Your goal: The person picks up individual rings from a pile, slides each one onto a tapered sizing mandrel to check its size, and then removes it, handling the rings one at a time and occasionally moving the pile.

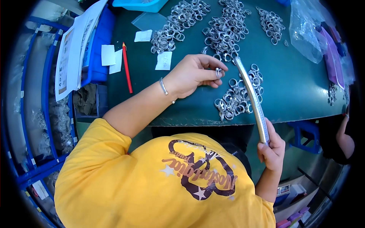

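Light-blue tray (pixel 139 7) cut by top edge; markings (pixel 259 112) on 1 metal stick (pixel 252 97) (tiny) unreadable.

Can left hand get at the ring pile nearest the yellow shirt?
Likely yes: the left hand is close, and the metal stick crosses only part of the ring pile; but that hand holds a ring.

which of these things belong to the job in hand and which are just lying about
Seemingly part of the job:
- ring in the left hand
- long metal rod in the right hand
- nearest ring pile

Apparently lying about:
- red pen
- large clear bag
- blue stool
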Demonstrator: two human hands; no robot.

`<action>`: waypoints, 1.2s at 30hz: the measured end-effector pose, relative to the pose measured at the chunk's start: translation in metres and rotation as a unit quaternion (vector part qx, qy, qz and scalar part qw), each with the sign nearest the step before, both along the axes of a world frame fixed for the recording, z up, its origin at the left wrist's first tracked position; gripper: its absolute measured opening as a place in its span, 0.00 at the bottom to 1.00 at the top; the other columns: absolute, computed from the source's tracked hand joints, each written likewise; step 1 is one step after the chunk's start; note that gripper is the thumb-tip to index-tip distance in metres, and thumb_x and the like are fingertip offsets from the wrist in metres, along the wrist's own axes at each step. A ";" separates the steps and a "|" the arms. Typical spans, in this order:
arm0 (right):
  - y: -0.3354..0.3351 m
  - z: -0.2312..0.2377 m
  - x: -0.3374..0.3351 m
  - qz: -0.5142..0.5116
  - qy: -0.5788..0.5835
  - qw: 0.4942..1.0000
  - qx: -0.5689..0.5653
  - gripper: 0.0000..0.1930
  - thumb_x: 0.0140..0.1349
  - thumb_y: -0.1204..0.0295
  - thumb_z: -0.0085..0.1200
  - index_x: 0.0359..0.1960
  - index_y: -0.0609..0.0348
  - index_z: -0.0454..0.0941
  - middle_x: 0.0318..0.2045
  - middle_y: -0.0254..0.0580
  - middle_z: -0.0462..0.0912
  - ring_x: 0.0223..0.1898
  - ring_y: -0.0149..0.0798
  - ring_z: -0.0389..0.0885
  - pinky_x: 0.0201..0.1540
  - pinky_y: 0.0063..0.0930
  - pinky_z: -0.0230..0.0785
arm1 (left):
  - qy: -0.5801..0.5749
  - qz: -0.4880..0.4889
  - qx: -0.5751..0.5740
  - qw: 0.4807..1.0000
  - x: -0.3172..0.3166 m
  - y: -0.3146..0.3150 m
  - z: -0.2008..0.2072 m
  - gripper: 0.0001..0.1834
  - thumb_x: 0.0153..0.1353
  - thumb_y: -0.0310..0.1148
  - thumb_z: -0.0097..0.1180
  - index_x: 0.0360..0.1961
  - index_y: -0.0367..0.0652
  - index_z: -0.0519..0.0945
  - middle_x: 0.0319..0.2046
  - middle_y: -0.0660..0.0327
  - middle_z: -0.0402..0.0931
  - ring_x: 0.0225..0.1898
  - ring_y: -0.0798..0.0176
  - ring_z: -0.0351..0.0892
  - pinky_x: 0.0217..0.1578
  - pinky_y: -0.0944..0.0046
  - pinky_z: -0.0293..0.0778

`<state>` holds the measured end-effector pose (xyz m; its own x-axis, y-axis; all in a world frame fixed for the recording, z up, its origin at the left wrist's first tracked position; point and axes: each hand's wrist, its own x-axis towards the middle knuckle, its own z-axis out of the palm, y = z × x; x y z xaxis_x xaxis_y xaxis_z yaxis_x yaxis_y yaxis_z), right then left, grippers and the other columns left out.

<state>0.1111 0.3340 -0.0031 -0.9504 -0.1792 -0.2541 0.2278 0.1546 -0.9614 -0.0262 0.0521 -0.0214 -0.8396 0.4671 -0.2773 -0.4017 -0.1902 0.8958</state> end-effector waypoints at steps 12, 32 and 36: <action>-0.009 0.003 -0.011 0.116 0.079 0.986 0.086 0.31 0.43 0.78 0.51 0.56 0.66 0.65 0.32 0.46 0.78 0.24 0.31 0.75 0.32 0.19 0.64 | -0.090 0.034 0.169 0.981 -0.004 -0.016 -0.007 0.14 0.61 0.26 0.48 0.48 0.35 0.73 0.36 0.56 0.76 0.32 0.68 0.78 0.35 0.73 0.77; -0.014 0.004 -0.015 0.160 0.009 0.987 0.014 0.31 0.46 0.80 0.50 0.57 0.67 0.63 0.25 0.41 0.77 0.16 0.25 0.73 0.21 0.17 0.62 | 0.073 -0.076 0.078 0.991 0.016 0.006 0.008 0.12 0.45 0.20 0.62 0.34 0.35 0.80 0.30 0.59 0.74 0.30 0.68 0.76 0.31 0.73 0.73; 0.007 0.001 -0.002 0.037 -0.015 0.996 -0.074 0.31 0.46 0.81 0.48 0.58 0.68 0.62 0.24 0.34 0.76 0.12 0.18 0.66 0.13 0.12 0.56 | 0.191 0.129 -0.041 0.972 -0.025 0.003 0.021 0.13 0.50 0.20 0.57 0.39 0.33 0.76 0.29 0.60 0.74 0.27 0.69 0.74 0.30 0.73 0.71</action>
<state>0.1089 0.3415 -0.0026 -0.9257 -0.2856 -0.2480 0.2505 0.0283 -0.9677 -0.0509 0.0553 -0.0007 -0.9750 0.2165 0.0493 0.0140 -0.1614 0.9868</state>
